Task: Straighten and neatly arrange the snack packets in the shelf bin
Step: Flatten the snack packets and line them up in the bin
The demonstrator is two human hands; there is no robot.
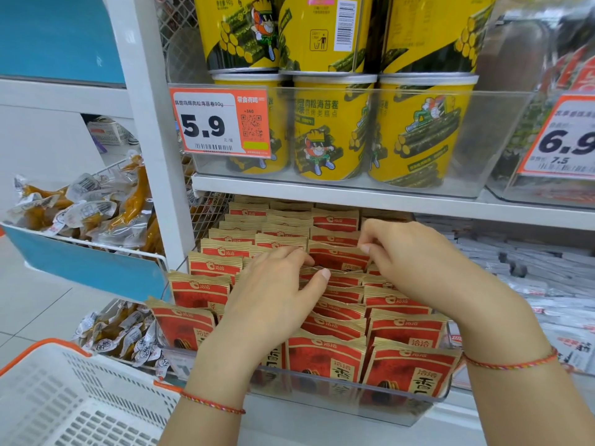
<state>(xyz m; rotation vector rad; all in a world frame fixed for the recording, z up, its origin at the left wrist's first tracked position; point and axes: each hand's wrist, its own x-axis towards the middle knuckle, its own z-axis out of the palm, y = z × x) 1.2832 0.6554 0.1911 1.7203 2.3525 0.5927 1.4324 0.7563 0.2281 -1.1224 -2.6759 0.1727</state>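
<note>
The red-and-gold snack packets [335, 326] stood in three rough rows inside the clear bin [354, 400] on the lower shelf, left and right rows upright enough, the middle row slumped and overlapping partway back. That was where the action was: both hands were in the middle row. The left hand [273, 291] lay across the packet tops, fingers curled down among them and thumb stretched toward one packet's top edge, seemingly pinching it. The right hand [405, 259] sat just behind, fingertips bunched and nipping the top edge of an upright packet [338, 257] further back. The step looked like mid-row straightening, tipping leaning packets upright and squaring their edges. The next move would likely call for drawing the slumped ones up and pressing them back against the rest, gently, since the thin foil could crumple. Above, yellow tubs [335, 130] sat behind a price tag [219, 123]; a white basket [64, 400] waited lower left, beside bins of wrapped snacks [90, 214].
</note>
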